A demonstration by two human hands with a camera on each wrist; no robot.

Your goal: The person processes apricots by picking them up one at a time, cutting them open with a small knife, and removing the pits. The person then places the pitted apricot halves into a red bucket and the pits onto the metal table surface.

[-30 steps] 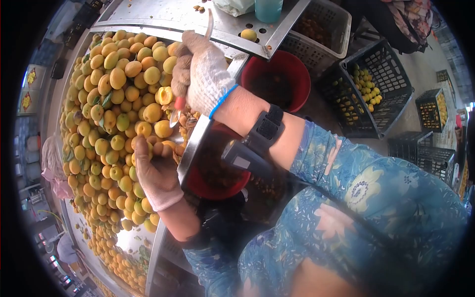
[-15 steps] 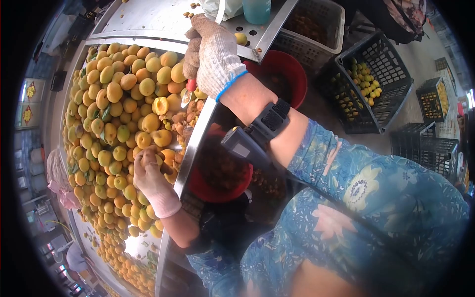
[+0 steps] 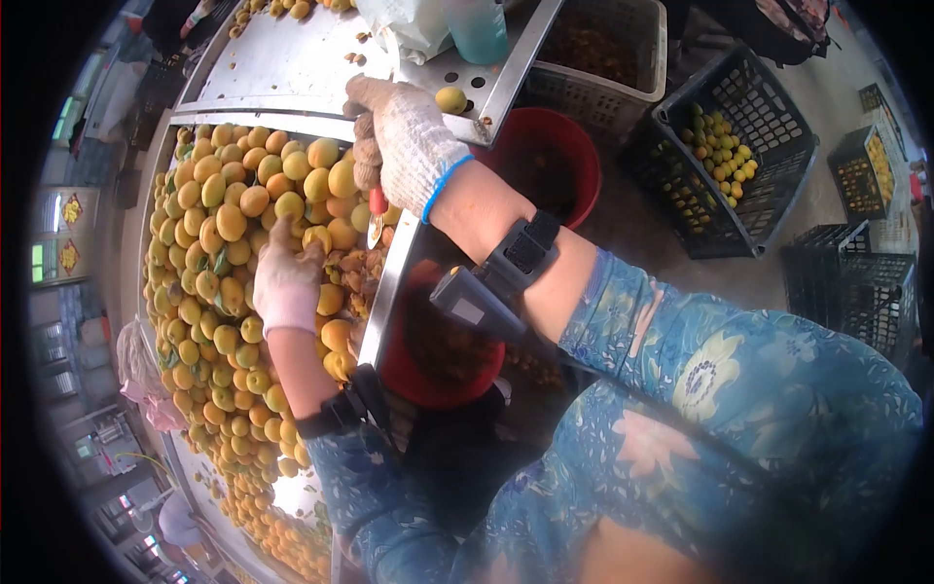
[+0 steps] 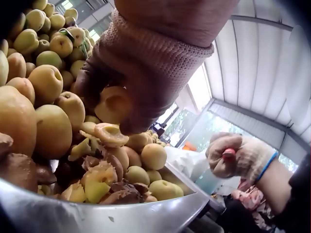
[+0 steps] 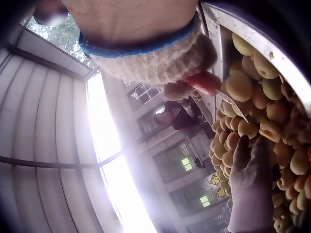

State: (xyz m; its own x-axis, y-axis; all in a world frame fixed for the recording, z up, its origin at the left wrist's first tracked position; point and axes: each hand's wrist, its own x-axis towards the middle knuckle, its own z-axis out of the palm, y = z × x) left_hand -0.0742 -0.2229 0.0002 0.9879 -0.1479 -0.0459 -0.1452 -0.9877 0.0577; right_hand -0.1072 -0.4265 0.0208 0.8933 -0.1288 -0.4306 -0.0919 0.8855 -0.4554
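Observation:
Apricots (image 3: 231, 222) are heaped on the metal table. My gloved left hand (image 3: 284, 282) reaches onto the heap, fingers spread at a cut apricot (image 3: 316, 237). In the left wrist view that hand (image 4: 141, 73) overlaps a hollowed apricot piece (image 4: 114, 104), with cut pieces (image 4: 111, 135) just below. My gloved right hand (image 3: 404, 136), above the table's rim, grips a red-handled tool (image 3: 377, 201) with a narrow metal tip. In the right wrist view the tip (image 5: 235, 104) slants toward the heap, apart from the left hand (image 5: 250, 189).
Brown and yellow fruit scraps (image 3: 355, 277) lie along the metal rim (image 3: 389, 292). Red buckets (image 3: 579, 156) stand below it. One apricot (image 3: 450, 99), a white bag (image 3: 409, 24) and a teal container (image 3: 477, 34) are on the upper tabletop. Black crates (image 3: 769, 117) stand at right.
My left hand has moved from the rim side of the heap up to the cut apricot, its fingers now spread. The right hand still holds the red-handled tool near the rim.

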